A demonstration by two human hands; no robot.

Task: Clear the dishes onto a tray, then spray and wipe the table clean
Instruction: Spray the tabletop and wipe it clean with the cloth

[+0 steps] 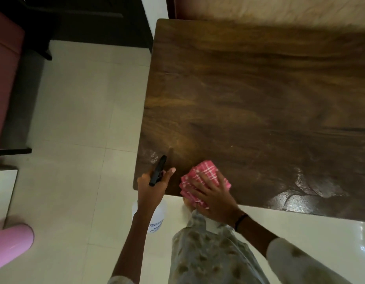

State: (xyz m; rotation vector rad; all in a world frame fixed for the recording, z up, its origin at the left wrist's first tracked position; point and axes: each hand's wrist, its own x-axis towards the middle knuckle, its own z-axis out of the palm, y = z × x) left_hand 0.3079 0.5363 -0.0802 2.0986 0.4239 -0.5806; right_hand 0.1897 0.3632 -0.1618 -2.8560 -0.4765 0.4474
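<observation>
Right hand (213, 198) flat on pink cloth (206, 177) at table (259, 99) corner, left hand (152, 187) gripping spray bottle (157, 172) alongside

Pink-white checked cloth (206, 179), folded, flat on table's near-left corner, partly over near edge. Spray bottle (155, 210): clear plastic w/ black trigger head, white label, upright, off table's corner. Dark wood table (259, 95), wet sheen along near edge.
</observation>
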